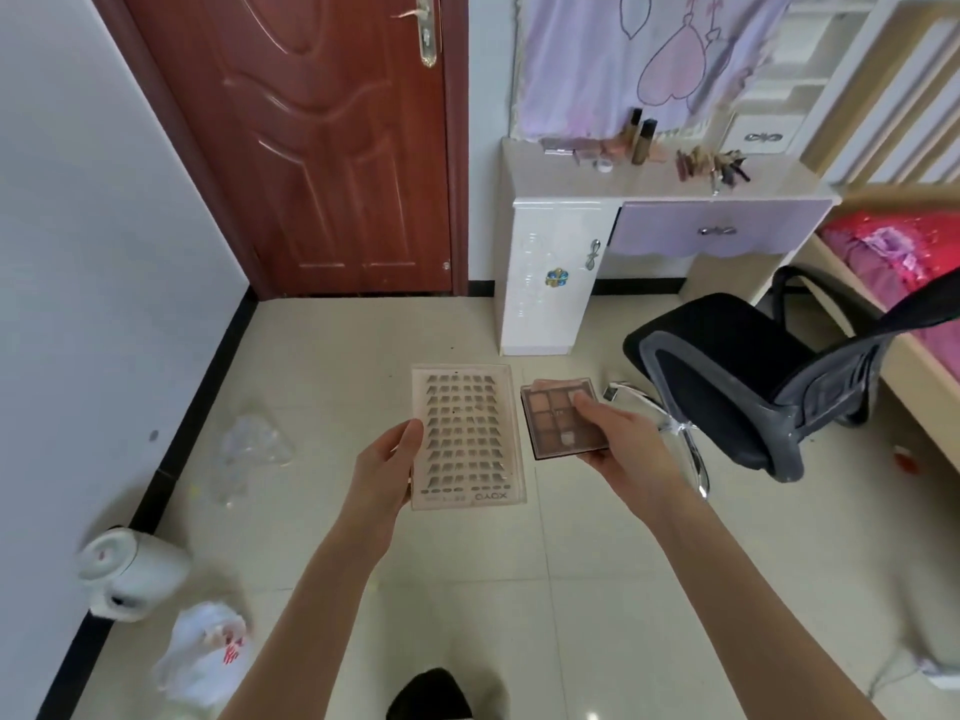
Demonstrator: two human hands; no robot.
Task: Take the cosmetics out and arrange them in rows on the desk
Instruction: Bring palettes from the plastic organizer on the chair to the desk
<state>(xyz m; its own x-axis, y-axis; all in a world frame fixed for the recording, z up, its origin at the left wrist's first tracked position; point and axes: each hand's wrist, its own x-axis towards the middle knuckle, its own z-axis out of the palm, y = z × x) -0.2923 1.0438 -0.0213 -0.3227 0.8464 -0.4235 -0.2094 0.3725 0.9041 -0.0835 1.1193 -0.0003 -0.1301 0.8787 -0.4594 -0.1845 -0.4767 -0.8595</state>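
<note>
While standing over the tiled floor (467, 589), holding one clear lash case (466, 436) by its edge in the left hand (387, 472), one eyeshadow box (561, 417) pinched in the right hand (615, 439), both well apart from the desk (779, 181). Beside: one black chair (748, 376). Farther, on the desk: two upright bottles (640, 135) among small cosmetics (711, 166), too blurred for counting. Behind: one brown door (322, 142).

Brown door (322, 142) shut, black office chair (748, 376) by the bed (904, 262), white kettle (130, 574) and plastic bag (205, 649) on the tiled floor
</note>
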